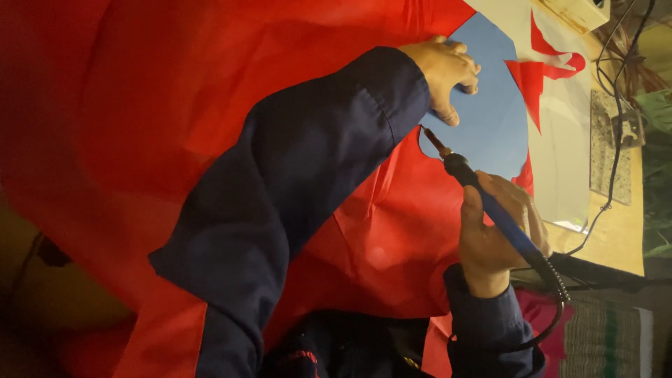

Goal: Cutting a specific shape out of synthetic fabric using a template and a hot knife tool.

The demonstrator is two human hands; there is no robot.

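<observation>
A large sheet of red fabric (pixel 140 105) covers most of the view, with a rounded hole cut in it over a blue surface (pixel 490 119). My left hand (pixel 446 68), on a dark blue sleeve, presses down on the fabric at the hole's upper edge. My right hand (pixel 493 234) grips a soldering-iron-like hot tool (pixel 483 196) with a blue handle and black collar. Its metal tip touches the fabric's cut edge just below my left hand.
Red offcuts (pixel 542 73) lie on a pale sheet (pixel 567 140) to the right. A black cable (pixel 616 105) runs along the yellowish tabletop (pixel 619 238). A woven green and white cloth (pixel 605 339) sits at the bottom right, with green leaves at the right edge.
</observation>
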